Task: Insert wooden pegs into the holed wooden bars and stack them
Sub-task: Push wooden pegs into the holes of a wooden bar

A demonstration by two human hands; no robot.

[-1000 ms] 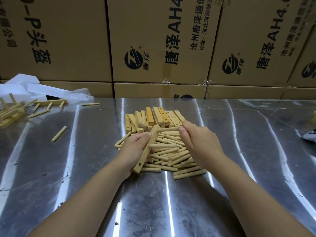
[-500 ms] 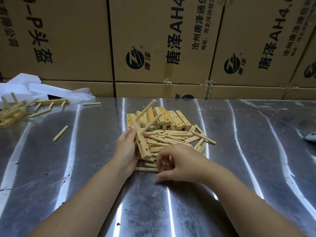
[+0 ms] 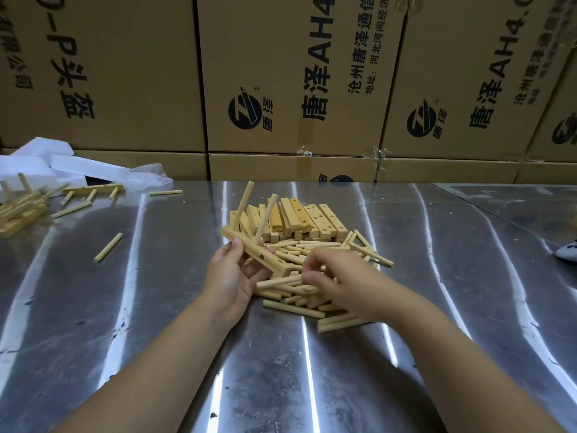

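Left grip: clutching a holed bar, tilting it just above the worktop at the centre.
Pegs: two are standing up from that bar, both leaning toward one o'clock.
Right grip: blurring over the peg heap, fingers curling; I cannot tell whether it is holding one.
Spare bars: lying at twelve o'clock of the heap, touching it.

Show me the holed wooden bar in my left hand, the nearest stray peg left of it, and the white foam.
Pale holed wooden bar [image 3: 272,263]: head view, face near its holes.
Stray round wooden peg [image 3: 108,247]: head view, mid-shaft.
White foam pieces [image 3: 75,166]: head view, long slab's top.
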